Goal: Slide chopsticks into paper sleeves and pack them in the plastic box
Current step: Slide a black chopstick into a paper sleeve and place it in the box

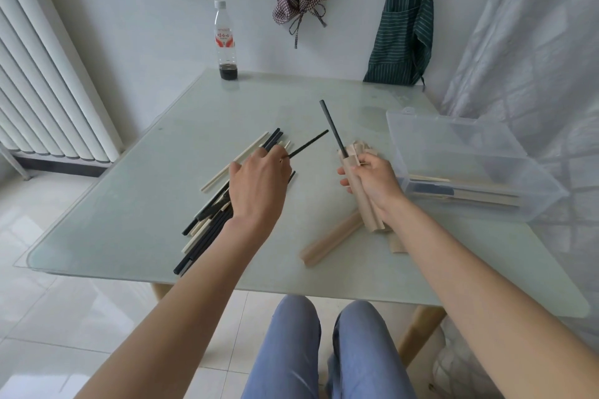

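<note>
Pinching a black chopstick (308,144) by its tip, left hand (259,185) hovers over the loose chopstick pile (210,210) on the glass table (129,204). Right hand (372,181) has fingers curled round a paper sleeve (358,191) with a second black chopstick (332,128) sticking out the top, above the spare sleeves (330,238). Plastic box (470,165) sits open at right, holding a few sleeved pairs.
</note>
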{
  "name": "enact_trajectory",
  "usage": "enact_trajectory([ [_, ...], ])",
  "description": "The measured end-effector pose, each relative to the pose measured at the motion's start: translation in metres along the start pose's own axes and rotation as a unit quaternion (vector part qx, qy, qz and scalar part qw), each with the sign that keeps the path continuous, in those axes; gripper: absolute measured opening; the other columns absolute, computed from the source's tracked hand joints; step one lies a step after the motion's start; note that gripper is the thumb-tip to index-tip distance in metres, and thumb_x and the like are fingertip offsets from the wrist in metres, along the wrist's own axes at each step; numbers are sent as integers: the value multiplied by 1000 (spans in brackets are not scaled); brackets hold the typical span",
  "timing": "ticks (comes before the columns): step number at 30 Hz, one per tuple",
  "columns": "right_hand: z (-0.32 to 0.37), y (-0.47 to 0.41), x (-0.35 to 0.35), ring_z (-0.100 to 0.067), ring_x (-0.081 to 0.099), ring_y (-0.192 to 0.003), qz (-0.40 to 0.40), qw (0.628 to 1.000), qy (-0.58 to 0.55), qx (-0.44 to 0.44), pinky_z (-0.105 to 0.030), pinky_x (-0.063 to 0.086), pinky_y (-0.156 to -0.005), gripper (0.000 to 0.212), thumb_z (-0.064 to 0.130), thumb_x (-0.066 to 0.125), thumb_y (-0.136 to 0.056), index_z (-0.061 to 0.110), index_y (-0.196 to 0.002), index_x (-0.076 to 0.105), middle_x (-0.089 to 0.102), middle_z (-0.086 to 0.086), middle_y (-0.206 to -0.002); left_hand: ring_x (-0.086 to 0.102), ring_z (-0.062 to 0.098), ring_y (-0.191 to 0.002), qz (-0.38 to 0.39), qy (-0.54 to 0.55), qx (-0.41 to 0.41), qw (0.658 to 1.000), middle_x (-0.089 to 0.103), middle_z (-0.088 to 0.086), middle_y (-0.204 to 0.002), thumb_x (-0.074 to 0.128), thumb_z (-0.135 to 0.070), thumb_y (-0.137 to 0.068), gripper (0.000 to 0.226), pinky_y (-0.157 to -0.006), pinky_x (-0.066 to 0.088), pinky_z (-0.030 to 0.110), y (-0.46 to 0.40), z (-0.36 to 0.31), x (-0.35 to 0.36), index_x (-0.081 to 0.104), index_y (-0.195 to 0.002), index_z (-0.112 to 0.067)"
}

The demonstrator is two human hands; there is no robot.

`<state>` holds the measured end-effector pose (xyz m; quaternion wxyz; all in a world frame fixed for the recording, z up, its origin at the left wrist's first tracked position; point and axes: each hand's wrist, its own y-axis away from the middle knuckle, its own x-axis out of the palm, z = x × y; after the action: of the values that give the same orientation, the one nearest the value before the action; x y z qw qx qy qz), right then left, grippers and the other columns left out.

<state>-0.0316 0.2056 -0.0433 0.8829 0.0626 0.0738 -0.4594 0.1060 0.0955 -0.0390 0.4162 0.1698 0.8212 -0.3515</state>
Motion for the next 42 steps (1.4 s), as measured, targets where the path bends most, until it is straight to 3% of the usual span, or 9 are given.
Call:
enact_trajectory([
  [4,2,3,-4,-13,53,-55,-9,998,48,-30,-26,41,-56,17,20,55,-91,22,-75,57,63,-5,-76,54,23,-82,-25,-29,53,998,59,-3,-90,44,-33,-99,21,-76,17,30,-1,-3,-3,64,-103,-28],
  [10,0,3,-9,6,53,-41,10,991,105,-84,-7,39,-44,10,8,53,-93,13,-94,61,63,-10,-78,50,25,-93,-26,-91,69,993,59,-3,-95,57,-20,-92,14,-89,23,41,-3,-7,0,67,-97,-29],
  [14,-2,5,-13,1,55,-47,25,981,164,-99,-7,43,-50,14,13,54,-93,7,-98,65,65,-10,-80,47,25,-101,-31,-117,71,990,58,-2,-101,57,-17,-92,17,-97,22,45,-3,-8,-1,66,-99,-29],
  [19,-5,6,-14,-12,58,-61,66,964,233,-108,-26,47,-70,11,17,54,-93,19,-97,65,66,-2,-80,42,26,-110,-8,-143,90,986,56,-1,-104,56,-17,-92,18,-105,16,47,-4,-8,0,65,-103,-28],
  [26,-2,10,-17,-11,60,-67,157,948,250,-115,-25,45,-71,11,15,57,-92,23,-90,65,67,3,-78,41,23,-118,31,-122,158,979,53,-3,-111,56,-19,-93,16,-114,8,46,-9,-6,4,66,-101,-28],
  [29,5,11,-17,-8,62,-77,180,942,255,-124,-16,44,-72,11,17,59,-91,24,-86,66,70,3,-80,39,20,-123,52,-111,195,973,52,-6,-120,56,-25,-94,15,-115,4,46,-8,-11,6,67,-104,-30],
  [34,21,9,-29,-3,60,-71,179,930,289,-140,-7,41,-63,13,13,59,-90,12,-92,71,70,1,-79,48,17,-116,86,-70,154,982,63,-8,-105,46,-39,-96,24,-114,3,48,-13,-13,0,65,-109,-30],
  [38,26,10,-32,2,56,-59,172,928,296,-146,-5,41,-58,13,10,58,-89,14,-90,71,68,0,-77,53,16,-107,97,-25,124,987,66,-6,-99,45,-34,-97,23,-113,6,46,-19,-13,-3,68,-99,-28],
  [42,30,11,-24,-9,60,-64,179,923,307,-149,-6,43,-57,15,19,61,-90,10,-97,71,68,-1,-79,54,17,-109,122,-28,146,981,67,-4,-103,47,-39,-95,25,-112,9,43,-18,-29,1,69,-101,-28],
])
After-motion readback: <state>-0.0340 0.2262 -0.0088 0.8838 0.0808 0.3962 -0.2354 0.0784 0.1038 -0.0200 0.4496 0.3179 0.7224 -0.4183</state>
